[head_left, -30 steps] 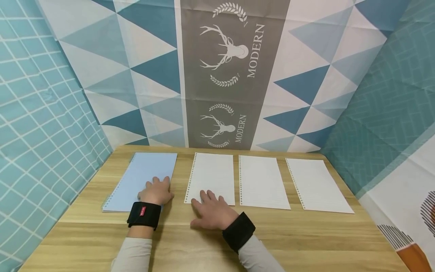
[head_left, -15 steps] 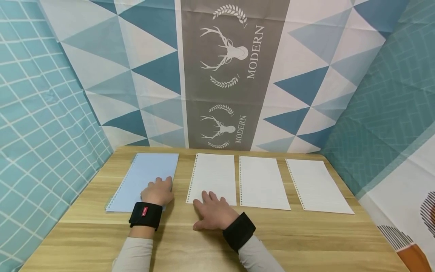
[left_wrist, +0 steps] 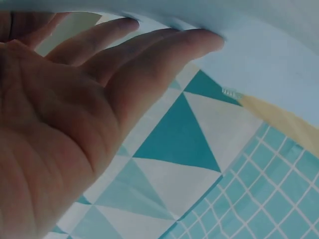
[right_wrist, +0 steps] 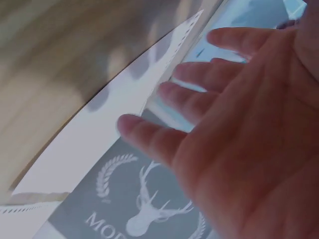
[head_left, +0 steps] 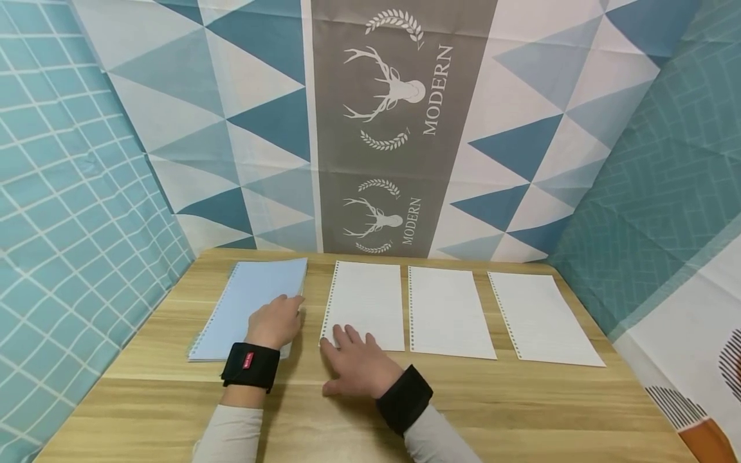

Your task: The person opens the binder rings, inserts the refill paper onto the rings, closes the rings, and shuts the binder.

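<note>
A light blue spiral notebook lies at the table's back left. My left hand is at its right edge, and the cover's right side stands slightly raised there. In the left wrist view its straight fingers touch the blue cover. My right hand lies flat on the table, fingers spread, their tips on the near left corner of the first white punched sheet. The right wrist view shows those spread fingers over the sheet.
Two more white punched sheets lie side by side to the right on the wooden table. Patterned cloth walls close in the back and both sides. Black bands sit on both wrists.
My left hand has slid from the notebook's cover to its right edge, and that edge has lifted a little. My right hand has shifted slightly left at the sheet's corner.
</note>
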Motion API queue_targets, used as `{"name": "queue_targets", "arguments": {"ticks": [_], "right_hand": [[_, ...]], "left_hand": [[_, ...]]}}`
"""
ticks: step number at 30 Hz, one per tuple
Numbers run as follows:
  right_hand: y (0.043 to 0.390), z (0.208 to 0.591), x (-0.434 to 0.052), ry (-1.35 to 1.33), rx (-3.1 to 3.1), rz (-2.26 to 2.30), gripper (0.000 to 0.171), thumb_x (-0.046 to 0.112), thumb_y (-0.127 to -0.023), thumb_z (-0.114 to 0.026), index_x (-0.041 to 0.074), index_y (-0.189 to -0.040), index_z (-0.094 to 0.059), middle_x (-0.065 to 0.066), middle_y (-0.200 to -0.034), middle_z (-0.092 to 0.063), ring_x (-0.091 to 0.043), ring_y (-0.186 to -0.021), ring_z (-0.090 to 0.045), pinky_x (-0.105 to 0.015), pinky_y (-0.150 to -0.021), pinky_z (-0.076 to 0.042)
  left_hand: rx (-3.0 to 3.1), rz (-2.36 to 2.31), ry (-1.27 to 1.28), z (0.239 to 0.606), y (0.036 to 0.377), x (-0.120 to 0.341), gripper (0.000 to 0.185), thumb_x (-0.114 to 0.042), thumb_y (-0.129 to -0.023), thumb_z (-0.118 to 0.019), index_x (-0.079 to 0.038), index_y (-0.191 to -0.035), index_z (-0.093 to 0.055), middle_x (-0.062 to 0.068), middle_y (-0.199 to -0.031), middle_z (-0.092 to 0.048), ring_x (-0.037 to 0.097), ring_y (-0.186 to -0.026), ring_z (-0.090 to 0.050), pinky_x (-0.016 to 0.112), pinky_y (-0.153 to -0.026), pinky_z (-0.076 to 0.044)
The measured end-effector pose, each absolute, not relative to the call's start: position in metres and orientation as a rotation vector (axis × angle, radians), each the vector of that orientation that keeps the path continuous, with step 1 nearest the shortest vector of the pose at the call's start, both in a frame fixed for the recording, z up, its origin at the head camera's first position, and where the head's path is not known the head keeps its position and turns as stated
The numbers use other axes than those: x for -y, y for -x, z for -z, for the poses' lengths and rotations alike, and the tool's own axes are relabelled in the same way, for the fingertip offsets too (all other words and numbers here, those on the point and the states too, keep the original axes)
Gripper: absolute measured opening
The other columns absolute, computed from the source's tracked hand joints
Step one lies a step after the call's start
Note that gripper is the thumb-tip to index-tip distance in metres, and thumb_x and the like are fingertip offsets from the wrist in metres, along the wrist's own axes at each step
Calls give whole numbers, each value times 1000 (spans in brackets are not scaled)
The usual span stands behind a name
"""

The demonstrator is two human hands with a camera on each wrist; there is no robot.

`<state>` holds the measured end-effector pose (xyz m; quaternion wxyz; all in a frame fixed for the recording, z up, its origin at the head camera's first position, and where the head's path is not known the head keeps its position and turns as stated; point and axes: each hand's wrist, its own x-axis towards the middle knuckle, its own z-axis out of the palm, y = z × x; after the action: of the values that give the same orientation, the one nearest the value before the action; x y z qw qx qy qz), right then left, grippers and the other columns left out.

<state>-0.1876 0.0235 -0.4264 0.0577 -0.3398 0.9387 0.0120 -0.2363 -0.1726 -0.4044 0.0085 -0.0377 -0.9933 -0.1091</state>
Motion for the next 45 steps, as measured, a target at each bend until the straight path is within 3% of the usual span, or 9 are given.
{"name": "queue_targets", "arguments": {"ticks": [6,10,18,25,28,32,37,41,45], "right_hand": [[177,432,-4,1319,-2806,-113,80,66,-96,-54,20,-158,-36,-7,-165,-35,-24,-150,-39,-46,-111,-47],[169,435,9,1443,-2771,-152,75,69,-97,-49,23,-156,-40,0,-161,-40,-15,-147,-42,-34,-102,-51],[159,433,22,1438,-2853,-302,72,73,-96,-45,26,-151,-47,6,-149,-50,-9,-132,-52,-29,-85,-52],[159,435,20,1474,-2938,-394,66,73,-93,-51,21,-132,-62,8,-116,-54,-7,-96,-52,-21,-65,-42],[159,436,20,1432,-2935,-329,59,71,-92,-55,21,-122,-64,7,-111,-52,-8,-94,-50,-21,-65,-41],[161,435,19,1374,-2895,-252,61,68,-94,-55,19,-129,-59,1,-133,-50,-12,-115,-52,-24,-78,-47],[163,435,16,1339,-2858,-244,62,68,-95,-52,20,-134,-52,-3,-149,-44,-16,-132,-47,-28,-91,-49],[164,434,15,1347,-2842,-235,60,68,-96,-51,20,-133,-51,-1,-143,-46,-15,-128,-48,-27,-90,-48],[164,434,14,1348,-2835,-228,62,68,-96,-50,20,-136,-50,-2,-145,-46,-15,-129,-47,-27,-91,-48]], "left_hand": [[3069,286,133,397,233,170,21,-10,-99,-56,-2,-112,-70,18,-100,-68,38,-81,-69,53,-63,-55],[3057,280,130,392,231,169,23,-11,-99,-58,0,-117,-68,18,-102,-66,34,-77,-67,50,-60,-54],[2934,390,215,371,219,187,50,2,-95,-55,1,-145,-53,29,-147,-52,48,-126,-59,61,-90,-54],[2640,439,292,343,208,226,55,11,-89,-52,-6,-142,-55,30,-114,-69,32,-64,-59,40,-48,-41],[2498,423,235,338,203,247,51,13,-89,-53,-4,-137,-59,30,-110,-70,38,-65,-62,47,-53,-48],[2346,410,111,340,202,281,45,14,-88,-52,-3,-127,-66,31,-109,-70,41,-66,-62,45,-52,-46],[2276,415,-109,350,201,321,37,4,-94,-48,-4,-122,-70,30,-110,-70,31,-49,-40,34,-42,-23],[2255,465,-360,365,199,348,33,-4,-98,-47,-2,-121,-70,32,-120,-65,53,-72,-54,52,-48,-34],[2291,556,-604,388,202,364,34,-13,-99,-53,1,-127,-67,38,-129,-56,63,-114,-48,71,-79,-36]]}}
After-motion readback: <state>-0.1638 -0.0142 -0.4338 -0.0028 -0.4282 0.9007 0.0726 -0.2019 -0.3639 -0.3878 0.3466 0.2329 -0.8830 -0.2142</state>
